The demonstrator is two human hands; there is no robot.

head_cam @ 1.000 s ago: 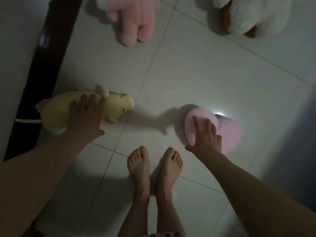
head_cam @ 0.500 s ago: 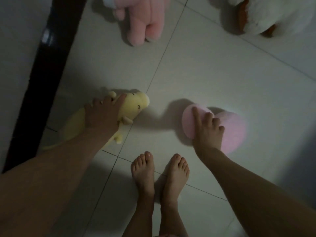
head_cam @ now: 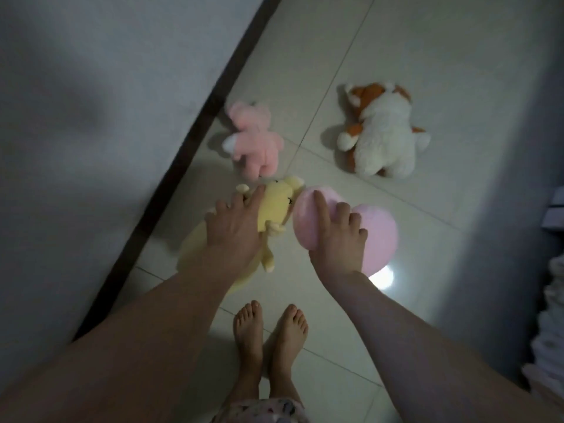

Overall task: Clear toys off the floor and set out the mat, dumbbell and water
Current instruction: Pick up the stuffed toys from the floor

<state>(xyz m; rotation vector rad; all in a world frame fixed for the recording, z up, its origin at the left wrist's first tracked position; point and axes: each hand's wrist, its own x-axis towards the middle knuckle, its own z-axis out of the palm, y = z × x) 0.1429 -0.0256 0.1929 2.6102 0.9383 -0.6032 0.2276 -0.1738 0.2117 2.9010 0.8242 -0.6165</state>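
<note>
My left hand [head_cam: 235, 227] grips a yellow plush animal [head_cam: 276, 206] around its body, its head pointing away from me. My right hand [head_cam: 337, 236] holds a pink heart-shaped cushion [head_cam: 380, 236], fingers spread over its top. Both toys are lifted off the tiled floor, side by side and almost touching. Farther off on the floor lie a pink plush bear [head_cam: 254, 141] and a white-and-orange plush dog [head_cam: 384, 135]. No mat, dumbbell or water is in view.
A white wall with a dark skirting strip [head_cam: 189, 166] runs diagonally on the left. My bare feet [head_cam: 268, 343] stand on the light tiles [head_cam: 427, 71]. Pale fabric and a dark object sit at the right edge [head_cam: 552, 315].
Both hands have closed on their toys and raised them from the floor, bringing them together. The view has lifted, so the pink bear and the white dog now show fully.
</note>
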